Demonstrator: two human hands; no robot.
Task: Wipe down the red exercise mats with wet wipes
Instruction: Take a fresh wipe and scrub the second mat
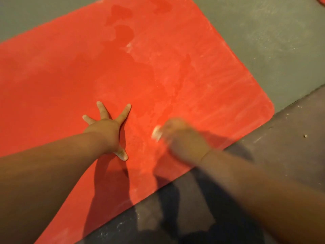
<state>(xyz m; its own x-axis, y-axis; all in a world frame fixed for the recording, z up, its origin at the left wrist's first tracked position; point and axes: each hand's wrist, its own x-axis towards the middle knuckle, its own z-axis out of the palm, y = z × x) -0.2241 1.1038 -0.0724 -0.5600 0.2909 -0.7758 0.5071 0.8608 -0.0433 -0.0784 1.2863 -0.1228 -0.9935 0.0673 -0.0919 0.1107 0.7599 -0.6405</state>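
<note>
Nearest, the left hand [105, 132] is pressed flat on the red mat [193, 76], fingers spread wide. Just to its right, a white wet wipe [156, 132] is held bunched against the mat by the blurred right hand [182, 138], fingers curled. Farther off, darker damp patches [121, 20] are seen on the mat, which is laid on a grey floor [281, 41].

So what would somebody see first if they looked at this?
The big red mat grabs the eye first; it fills most of the view, lying on the grey floor. Next, the left hand pressed flat on it with fingers spread wide, and beside it the blurry right hand, gripping a white wipe near the mat's close edge. Darker wet patches mark its far end.
</note>
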